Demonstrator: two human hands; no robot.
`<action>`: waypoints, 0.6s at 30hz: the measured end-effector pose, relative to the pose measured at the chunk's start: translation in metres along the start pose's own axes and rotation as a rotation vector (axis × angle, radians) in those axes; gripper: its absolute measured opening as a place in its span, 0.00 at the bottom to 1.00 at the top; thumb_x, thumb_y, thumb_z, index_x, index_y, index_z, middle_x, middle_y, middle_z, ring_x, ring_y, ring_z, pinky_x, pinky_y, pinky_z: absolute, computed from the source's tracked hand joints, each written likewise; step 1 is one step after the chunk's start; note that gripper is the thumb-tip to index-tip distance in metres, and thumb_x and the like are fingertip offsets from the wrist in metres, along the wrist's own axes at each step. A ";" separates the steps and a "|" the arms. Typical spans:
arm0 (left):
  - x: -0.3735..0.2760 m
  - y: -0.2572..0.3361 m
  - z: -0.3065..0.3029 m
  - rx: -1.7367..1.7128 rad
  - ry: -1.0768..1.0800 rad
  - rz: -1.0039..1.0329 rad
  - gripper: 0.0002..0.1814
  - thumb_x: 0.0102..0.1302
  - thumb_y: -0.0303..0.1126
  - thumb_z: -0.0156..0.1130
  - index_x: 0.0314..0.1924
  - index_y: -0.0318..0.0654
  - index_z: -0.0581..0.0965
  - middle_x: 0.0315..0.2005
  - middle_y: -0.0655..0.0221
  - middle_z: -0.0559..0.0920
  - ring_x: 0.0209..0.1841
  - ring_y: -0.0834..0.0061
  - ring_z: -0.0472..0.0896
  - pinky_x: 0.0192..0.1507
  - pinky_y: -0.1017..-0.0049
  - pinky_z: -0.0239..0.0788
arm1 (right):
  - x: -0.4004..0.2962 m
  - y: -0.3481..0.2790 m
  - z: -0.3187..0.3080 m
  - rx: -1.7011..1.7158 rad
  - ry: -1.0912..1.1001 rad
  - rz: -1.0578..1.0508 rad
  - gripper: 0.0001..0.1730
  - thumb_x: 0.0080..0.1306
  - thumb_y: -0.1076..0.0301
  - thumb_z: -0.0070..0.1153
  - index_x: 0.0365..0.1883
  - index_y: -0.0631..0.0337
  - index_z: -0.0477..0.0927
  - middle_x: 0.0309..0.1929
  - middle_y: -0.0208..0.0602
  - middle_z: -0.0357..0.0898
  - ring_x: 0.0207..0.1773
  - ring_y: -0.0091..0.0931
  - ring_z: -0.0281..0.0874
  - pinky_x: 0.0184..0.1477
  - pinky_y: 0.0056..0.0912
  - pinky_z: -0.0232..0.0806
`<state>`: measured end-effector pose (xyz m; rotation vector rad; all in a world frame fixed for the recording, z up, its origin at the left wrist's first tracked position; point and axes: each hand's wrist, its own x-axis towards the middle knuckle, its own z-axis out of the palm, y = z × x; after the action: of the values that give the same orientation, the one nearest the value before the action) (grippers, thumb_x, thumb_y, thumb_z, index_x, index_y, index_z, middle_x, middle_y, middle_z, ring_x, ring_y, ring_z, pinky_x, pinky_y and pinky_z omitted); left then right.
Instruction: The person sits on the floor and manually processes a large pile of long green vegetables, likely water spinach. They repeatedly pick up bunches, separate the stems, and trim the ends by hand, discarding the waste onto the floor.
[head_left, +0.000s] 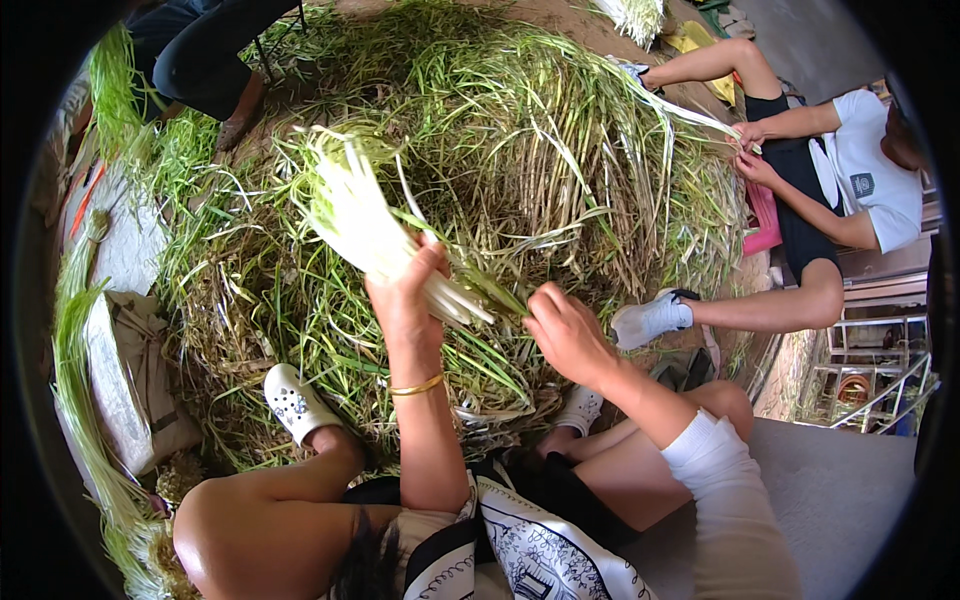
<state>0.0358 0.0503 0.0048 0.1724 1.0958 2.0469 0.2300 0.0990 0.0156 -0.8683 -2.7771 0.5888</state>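
Note:
My left hand (412, 292) is closed around a bundle of peeled white stalks (356, 217), which look like green garlic or young leeks. Their pale leafy ends point up and left, while the cut-looking white ends stick out below my fist. To the right, the fingers of my right hand (566, 330) pinch the end of a dull green leaf strip (491, 289) that runs back to the bundle. Beneath both hands spreads a thick heap of discarded leaves and husks (465, 360).
Untrimmed brown-stemmed stalks (577, 172) lie on the heap. At left are a white sack (135, 375) and long green bundles (75, 322). A seated person (825, 165) at right holds white stalks; another person's legs (202, 60) show upper left. A metal rack (874, 367) stands far right.

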 end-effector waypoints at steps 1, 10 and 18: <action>0.002 0.003 -0.002 -0.037 0.025 0.020 0.16 0.50 0.22 0.65 0.39 0.30 0.72 0.28 0.62 0.78 0.27 0.74 0.77 0.32 0.76 0.74 | -0.007 0.004 0.006 -0.040 -0.092 0.004 0.05 0.62 0.77 0.50 0.36 0.66 0.69 0.36 0.41 0.69 0.34 0.35 0.75 0.39 0.39 0.69; 0.007 0.045 -0.019 -0.234 0.020 0.190 0.17 0.55 0.23 0.64 0.43 0.35 0.69 0.31 0.64 0.77 0.28 0.78 0.75 0.32 0.78 0.70 | -0.071 0.057 0.069 -0.418 -0.825 0.050 0.12 0.56 0.79 0.48 0.39 0.68 0.75 0.40 0.48 0.77 0.40 0.37 0.81 0.46 0.41 0.70; 0.002 0.051 -0.026 -0.144 0.007 0.080 0.20 0.56 0.22 0.62 0.48 0.31 0.67 0.30 0.63 0.75 0.27 0.76 0.75 0.29 0.77 0.72 | 0.012 0.010 0.014 0.195 -0.238 0.192 0.22 0.65 0.65 0.54 0.52 0.70 0.69 0.47 0.49 0.74 0.49 0.39 0.76 0.49 0.37 0.71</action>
<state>-0.0071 0.0193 0.0268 0.1387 0.9548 2.1905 0.2217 0.1091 -0.0012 -1.0912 -2.7922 1.0395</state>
